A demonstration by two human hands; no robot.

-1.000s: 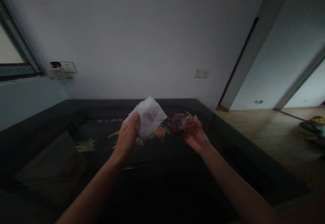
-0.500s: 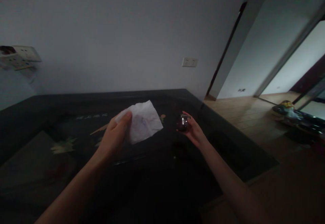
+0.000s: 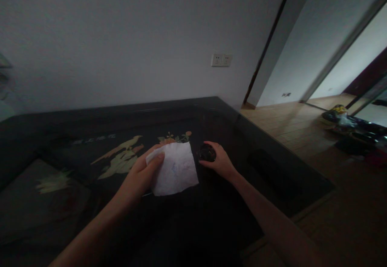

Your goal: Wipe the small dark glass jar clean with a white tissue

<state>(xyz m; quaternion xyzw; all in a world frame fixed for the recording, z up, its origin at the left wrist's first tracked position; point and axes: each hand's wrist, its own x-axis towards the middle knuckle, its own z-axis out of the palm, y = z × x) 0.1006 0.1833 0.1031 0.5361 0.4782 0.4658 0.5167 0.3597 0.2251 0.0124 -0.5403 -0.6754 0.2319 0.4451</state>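
My left hand (image 3: 148,165) is closed on a white paper napkin (image 3: 175,172), the thumb on top near its left corner. The napkin spreads flat to the right and shows a faint bluish print. My right hand (image 3: 220,160) curls its fingers and thumb around a small round dark glass cup (image 3: 207,153), just right of the napkin. The cup's round opening shows, but its lower part is hard to make out in the dim light. Both hands are over a glossy black table (image 3: 223,206) with bird and flower pictures.
A double wall socket (image 3: 221,60) sits on the pale wall behind the table. Several bags and other items (image 3: 347,122) lie on the wooden floor (image 3: 272,117) to the right. A dark oblong shape (image 3: 273,172) shows on the table's right side.
My right hand has brought the cup left, closer to the napkin, and turned it so its round opening shows. The napkin has moved slightly right and down in view. The view has shifted a little.
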